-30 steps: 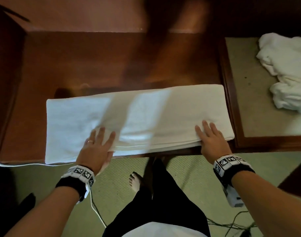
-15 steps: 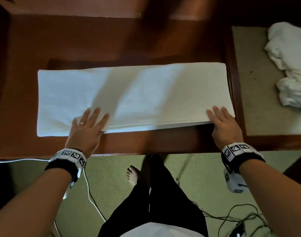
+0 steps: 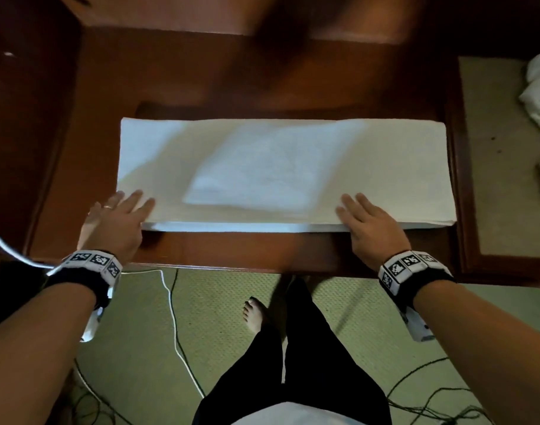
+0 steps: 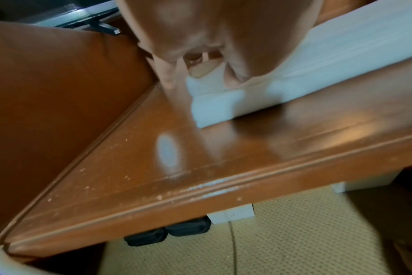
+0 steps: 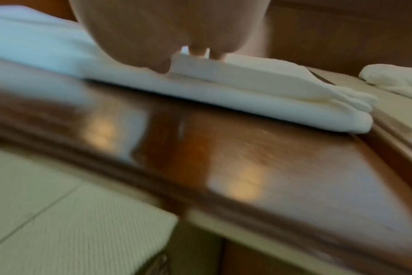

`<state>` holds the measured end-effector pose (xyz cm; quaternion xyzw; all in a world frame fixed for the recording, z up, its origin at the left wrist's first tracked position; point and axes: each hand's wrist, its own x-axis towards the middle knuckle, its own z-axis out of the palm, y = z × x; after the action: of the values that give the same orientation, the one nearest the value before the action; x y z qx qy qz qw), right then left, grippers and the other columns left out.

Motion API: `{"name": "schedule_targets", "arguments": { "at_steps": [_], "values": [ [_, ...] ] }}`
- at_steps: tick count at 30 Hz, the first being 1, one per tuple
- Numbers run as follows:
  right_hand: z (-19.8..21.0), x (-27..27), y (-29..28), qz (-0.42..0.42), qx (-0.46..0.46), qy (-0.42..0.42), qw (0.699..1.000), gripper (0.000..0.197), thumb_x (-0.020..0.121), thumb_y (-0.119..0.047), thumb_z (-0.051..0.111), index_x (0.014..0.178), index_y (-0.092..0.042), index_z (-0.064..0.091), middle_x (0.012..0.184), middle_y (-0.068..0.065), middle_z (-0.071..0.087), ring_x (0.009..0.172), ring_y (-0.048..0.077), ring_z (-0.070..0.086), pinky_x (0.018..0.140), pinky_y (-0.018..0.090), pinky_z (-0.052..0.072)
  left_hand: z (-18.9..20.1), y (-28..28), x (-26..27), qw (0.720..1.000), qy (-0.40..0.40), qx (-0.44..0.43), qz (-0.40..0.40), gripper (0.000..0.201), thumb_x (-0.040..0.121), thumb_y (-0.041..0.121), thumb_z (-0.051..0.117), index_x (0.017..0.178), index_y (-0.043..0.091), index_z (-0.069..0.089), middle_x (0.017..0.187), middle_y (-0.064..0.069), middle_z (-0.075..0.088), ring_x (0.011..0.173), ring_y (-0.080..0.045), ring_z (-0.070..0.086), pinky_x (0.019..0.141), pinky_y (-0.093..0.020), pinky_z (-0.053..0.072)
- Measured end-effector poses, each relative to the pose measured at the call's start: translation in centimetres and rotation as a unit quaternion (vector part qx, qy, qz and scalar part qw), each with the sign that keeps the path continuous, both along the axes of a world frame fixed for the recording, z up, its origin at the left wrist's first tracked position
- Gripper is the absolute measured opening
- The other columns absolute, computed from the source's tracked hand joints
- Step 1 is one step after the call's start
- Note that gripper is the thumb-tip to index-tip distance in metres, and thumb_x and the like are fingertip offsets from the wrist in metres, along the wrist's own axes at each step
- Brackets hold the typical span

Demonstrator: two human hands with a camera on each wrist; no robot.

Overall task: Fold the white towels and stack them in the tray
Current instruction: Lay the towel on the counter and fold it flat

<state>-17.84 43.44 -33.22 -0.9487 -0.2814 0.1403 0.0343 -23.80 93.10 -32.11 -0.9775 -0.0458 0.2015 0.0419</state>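
A white towel (image 3: 293, 167), folded into a long strip of several layers, lies flat across the brown wooden table (image 3: 231, 246). My left hand (image 3: 124, 207) lies flat with straight fingers on the towel's near-left corner (image 4: 214, 104). My right hand (image 3: 360, 210) presses flat on the towel's near edge (image 5: 259, 96), well in from its right end. The tray (image 3: 501, 194), wood-rimmed with a beige bottom, adjoins the table on the right. Crumpled white towels (image 3: 538, 96) lie at its far right.
A tall wooden panel (image 3: 32, 133) closes off the table's left side. White and black cables (image 3: 170, 317) trail over the green carpet under the table's front edge, beside the person's bare foot (image 3: 256, 314).
The towel has been pushed farther from the table's front edge. My left hand slid left to the near-left corner; my right hand slid left from the near-right corner along the edge.
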Motion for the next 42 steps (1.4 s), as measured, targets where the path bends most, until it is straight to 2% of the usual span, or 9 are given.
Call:
{"name": "schedule_targets", "arguments": {
  "at_steps": [5,8,12,16,20,23,31,36,42],
  "values": [
    [1.5,0.2,1.4,-0.039,0.1,-0.059,0.992,0.041,0.08,-0.025,0.044,0.1,-0.005,0.073,0.119,0.015,0.07,0.099,0.04,0.067,0.076,0.046,0.056,2.2,-4.1,0.2,0.989,-0.096,-0.088,0.073,0.048,0.077,0.026,0.045,0.113,0.012,0.073,0.138,-0.012,0.061,0.128,-0.037,0.051,0.102,-0.051,0.04],
    [1.8,2.8,5.2,-0.08,0.08,-0.041,0.993,0.044,0.092,-0.031,0.042,0.126,-0.012,0.062,0.142,0.014,0.055,0.12,0.038,0.055,0.091,0.049,0.049,2.4,-8.8,3.3,0.978,-0.137,-0.154,0.024,0.052,0.082,0.035,0.041,0.117,0.009,0.07,0.133,-0.017,0.063,0.123,-0.039,0.056,0.101,-0.054,0.044],
    [-0.3,2.9,7.5,-0.121,-0.046,0.062,0.99,0.061,0.1,-0.053,0.025,0.155,-0.036,0.003,0.166,0.001,-0.014,0.152,0.033,-0.006,0.118,0.057,0.013,0.1,-15.2,6.1,0.986,-0.017,-0.148,-0.074,0.063,0.103,0.054,0.019,0.161,0.028,0.017,0.17,-0.007,0.009,0.155,-0.03,0.014,0.122,-0.058,0.016],
    [-0.7,1.7,6.6,-0.115,-0.055,0.093,0.988,0.064,0.098,-0.063,0.013,0.154,-0.043,-0.013,0.159,-0.008,-0.034,0.15,0.027,-0.023,0.12,0.057,0.0,-2.3,-9.8,5.3,0.996,0.015,-0.085,0.001,0.064,0.101,0.063,0.009,0.157,0.042,-0.014,0.166,0.009,-0.026,0.155,-0.023,-0.015,0.122,-0.061,-0.001],
    [0.1,2.3,7.2,-0.128,-0.049,0.076,0.988,0.064,0.095,-0.067,0.026,0.154,-0.044,0.015,0.167,0.001,-0.003,0.151,0.033,0.002,0.116,0.056,0.014,-1.4,-2.8,4.3,0.981,0.009,-0.035,0.19,0.061,0.104,0.053,0.019,0.16,0.039,-0.003,0.169,0.006,-0.011,0.156,-0.028,-0.006,0.121,-0.064,0.003],
    [1.1,4.0,8.8,-0.134,0.024,0.029,0.99,0.064,0.086,-0.068,0.037,0.136,-0.03,0.049,0.149,0.006,0.039,0.131,0.037,0.037,0.102,0.051,0.032,-0.7,-6.5,6.3,0.989,-0.05,-0.058,0.128,0.062,0.104,0.045,0.029,0.162,0.028,0.01,0.17,-0.005,0.001,0.156,-0.03,0.0,0.122,-0.062,0.004],
    [-1.9,5.9,5.7,-0.067,-0.002,0.015,0.998,0.075,0.092,-0.067,0.032,0.157,-0.032,0.021,0.167,0.006,0.002,0.153,0.031,0.004,0.115,0.053,0.021,-3.1,-18.9,7.8,0.991,0.009,-0.126,0.041,0.075,0.095,0.077,0.014,0.155,0.045,-0.017,0.163,0.0,-0.033,0.152,-0.032,-0.023,0.116,-0.068,-0.007],
    [-0.9,4.2,-6.8,-0.248,-0.054,0.047,0.966,0.079,0.089,-0.078,0.02,0.156,-0.044,-0.005,0.165,-0.006,-0.018,0.153,0.02,-0.013,0.12,0.051,0.006,-3.2,-19.1,8.0,0.991,0.003,-0.124,0.053,0.079,0.092,0.08,0.017,0.156,0.046,-0.015,0.164,0.001,-0.032,0.153,-0.033,-0.021,0.116,-0.069,-0.005],
    [0.2,5.0,-9.4,-0.331,0.083,-0.049,0.939,0.048,0.088,-0.036,0.042,0.119,-0.009,0.067,0.139,0.017,0.054,0.122,0.043,0.05,0.096,0.053,0.045,-2.6,-18.0,9.2,0.99,0.02,-0.126,0.059,0.076,0.092,0.079,0.016,0.156,0.048,-0.014,0.165,0.002,-0.028,0.154,-0.034,-0.018,0.116,-0.071,-0.003]
  ]
}}
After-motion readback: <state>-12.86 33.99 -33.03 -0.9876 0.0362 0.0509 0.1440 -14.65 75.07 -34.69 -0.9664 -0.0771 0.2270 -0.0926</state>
